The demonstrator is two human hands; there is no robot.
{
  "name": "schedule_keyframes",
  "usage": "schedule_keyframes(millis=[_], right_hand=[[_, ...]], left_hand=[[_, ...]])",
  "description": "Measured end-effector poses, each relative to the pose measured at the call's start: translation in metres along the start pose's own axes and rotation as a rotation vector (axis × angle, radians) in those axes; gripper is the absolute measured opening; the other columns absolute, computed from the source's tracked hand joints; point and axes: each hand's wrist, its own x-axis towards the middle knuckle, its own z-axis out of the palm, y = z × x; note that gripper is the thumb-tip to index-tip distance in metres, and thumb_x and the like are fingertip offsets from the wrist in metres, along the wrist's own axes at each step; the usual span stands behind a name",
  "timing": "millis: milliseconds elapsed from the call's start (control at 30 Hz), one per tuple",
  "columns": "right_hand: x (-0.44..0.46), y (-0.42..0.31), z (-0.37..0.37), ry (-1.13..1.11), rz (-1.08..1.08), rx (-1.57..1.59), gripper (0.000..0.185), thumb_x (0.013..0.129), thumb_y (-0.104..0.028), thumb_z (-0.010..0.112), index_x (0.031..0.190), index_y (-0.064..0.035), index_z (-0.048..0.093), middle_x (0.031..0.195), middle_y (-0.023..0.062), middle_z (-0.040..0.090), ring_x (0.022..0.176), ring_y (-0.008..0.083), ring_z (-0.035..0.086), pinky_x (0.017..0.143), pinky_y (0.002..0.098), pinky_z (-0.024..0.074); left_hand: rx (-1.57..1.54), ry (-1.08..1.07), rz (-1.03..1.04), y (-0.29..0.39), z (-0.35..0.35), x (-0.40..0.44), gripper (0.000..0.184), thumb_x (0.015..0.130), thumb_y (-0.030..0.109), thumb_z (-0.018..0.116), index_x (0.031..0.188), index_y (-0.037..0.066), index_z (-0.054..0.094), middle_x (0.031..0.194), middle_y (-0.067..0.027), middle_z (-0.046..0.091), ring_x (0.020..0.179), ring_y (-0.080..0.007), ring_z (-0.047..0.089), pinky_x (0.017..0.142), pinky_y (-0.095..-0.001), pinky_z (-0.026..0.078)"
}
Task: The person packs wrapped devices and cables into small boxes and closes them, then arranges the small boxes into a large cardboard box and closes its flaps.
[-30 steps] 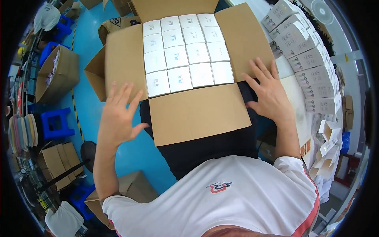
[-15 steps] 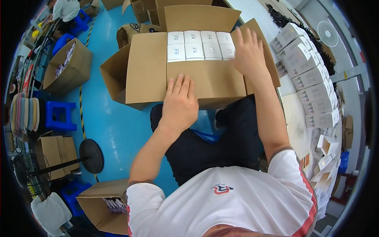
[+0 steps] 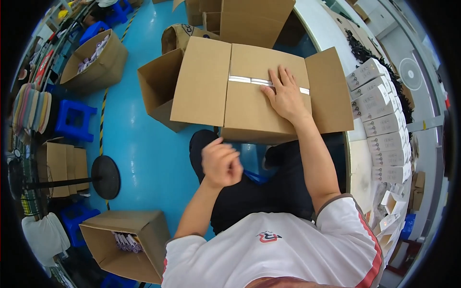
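Note:
In front of me stands a cardboard box (image 3: 259,108), its near and far flaps folded inward and its two side flaps spread outward. Through the narrow gap between the folded flaps shows a strip of white cartons (image 3: 242,79); the flaps hide the rest. My right hand (image 3: 287,93) lies flat across this gap, fingers stretched out and pressing on the cardboard. Off the box's near left corner, above my lap, hovers my left hand (image 3: 221,163), its fingers curled in and slightly blurred. I see nothing held in it.
Stacked white cartons (image 3: 384,129) line the table (image 3: 357,165) at my right. An open cardboard box (image 3: 161,96) adjoins the left side flap. Blue stools (image 3: 74,120), a black round base (image 3: 105,177) and a box of purple-white items (image 3: 125,247) stand left.
The far flap has come down over the white cartons. My right hand has moved from the right flap onto the folded flaps. My left hand has lifted off the near flap and curled.

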Motion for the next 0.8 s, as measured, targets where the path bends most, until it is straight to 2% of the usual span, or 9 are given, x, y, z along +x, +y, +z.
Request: schedule_keyframes(millis=[33, 100, 233, 367, 400, 533, 600, 733, 800], right_hand=[[0.001, -0.001, -0.002, -0.007, 0.008, -0.006, 0.073, 0.109, -0.059, 0.046, 0.159, -0.0068, 0.049, 0.168, 0.0302, 0.034, 0.157, 0.0485, 0.029, 0.129, 0.0550, 0.0225], [-0.002, -0.003, -0.001, 0.055, -0.011, -0.032, 0.072, 0.109, -0.059, 0.046, 0.158, -0.0066, 0.051, 0.166, 0.0299, 0.038, 0.156, 0.0471, 0.032, 0.129, 0.0539, 0.0232], [0.002, -0.006, -0.004, 0.046, -0.003, -0.057, 0.073, 0.109, -0.059, 0.047, 0.158, -0.0060, 0.051, 0.166, 0.0306, 0.038, 0.156, 0.0475, 0.033, 0.129, 0.0542, 0.0233], [-0.006, 0.014, 0.008, 0.118, -0.091, 0.026, 0.050, 0.107, -0.025, 0.054, 0.151, -0.0007, 0.055, 0.161, 0.0317, 0.043, 0.152, 0.0485, 0.037, 0.127, 0.0563, 0.0276], [-0.014, 0.007, 0.000, 0.181, -0.105, 0.214, 0.042, 0.101, -0.006, 0.055, 0.142, 0.0029, 0.061, 0.154, 0.0325, 0.050, 0.149, 0.0498, 0.042, 0.125, 0.0568, 0.0320], [-0.105, -0.016, -0.063, 0.549, -0.209, 0.284, 0.028, 0.098, 0.007, 0.059, 0.124, 0.0045, 0.071, 0.127, 0.0256, 0.069, 0.118, 0.0402, 0.068, 0.101, 0.0412, 0.0547], [-0.158, 0.003, -0.062, 0.775, -0.155, 0.251, 0.022, 0.093, 0.011, 0.059, 0.111, 0.0046, 0.070, 0.104, 0.0163, 0.068, 0.094, 0.0285, 0.065, 0.086, 0.0379, 0.0547], [-0.199, 0.078, -0.039, 0.975, 0.560, 0.914, 0.035, 0.113, -0.014, 0.049, 0.142, 0.0039, 0.055, 0.129, 0.0162, 0.066, 0.114, 0.0245, 0.064, 0.104, 0.0381, 0.0511], [-0.167, 0.074, -0.057, 0.900, 0.445, 1.276, 0.049, 0.115, -0.027, 0.044, 0.155, 0.0020, 0.045, 0.144, 0.0176, 0.060, 0.138, 0.0287, 0.056, 0.116, 0.0456, 0.0456]], left_hand=[[0.027, 0.080, -0.130, -0.005, -0.005, -0.010, 0.017, 0.083, -0.003, 0.064, 0.099, 0.002, 0.068, 0.098, -0.0124, 0.068, 0.092, -0.0301, 0.069, 0.100, -0.0472, 0.057], [-0.541, 0.368, -0.776, -0.027, 0.006, -0.023, 0.050, 0.107, 0.022, 0.057, 0.144, -0.009, 0.049, 0.141, -0.0191, 0.060, 0.131, -0.0315, 0.060, 0.113, -0.0465, 0.046], [-0.922, 0.105, -0.507, -0.068, 0.007, 0.032, 0.081, 0.105, 0.048, 0.065, 0.158, -0.008, 0.039, 0.158, -0.0240, 0.050, 0.146, -0.0349, 0.050, 0.122, -0.0472, 0.038], [0.047, -0.700, -0.025, -0.027, 0.035, 0.104, 0.082, 0.088, 0.057, 0.079, 0.147, 0.002, 0.062, 0.159, -0.0230, 0.051, 0.151, -0.0392, 0.045, 0.128, -0.0549, 0.029], [0.043, -0.697, -0.019, -0.025, 0.040, 0.103, 0.082, 0.088, 0.057, 0.079, 0.147, 0.002, 0.062, 0.159, -0.0230, 0.051, 0.151, -0.0392, 0.045, 0.128, -0.0549, 0.029], [0.174, -0.746, -0.008, -0.028, 0.046, 0.103, 0.080, 0.086, 0.056, 0.081, 0.145, 0.003, 0.064, 0.157, -0.0212, 0.054, 0.151, -0.0368, 0.046, 0.126, -0.0562, 0.032], [0.179, -0.744, -0.026, -0.028, 0.042, 0.099, 0.080, 0.086, 0.056, 0.081, 0.144, 0.003, 0.064, 0.156, -0.0208, 0.054, 0.151, -0.0361, 0.046, 0.126, -0.0559, 0.032], [0.185, -0.704, -0.010, -0.028, 0.052, 0.100, 0.080, 0.084, 0.057, 0.081, 0.142, 0.003, 0.065, 0.156, -0.0195, 0.055, 0.150, -0.0345, 0.046, 0.127, -0.0547, 0.031], [0.200, -0.693, 0.005, -0.032, 0.056, 0.100, 0.081, 0.084, 0.058, 0.081, 0.142, 0.004, 0.066, 0.155, -0.0190, 0.056, 0.150, -0.0340, 0.047, 0.128, -0.0541, 0.031]])
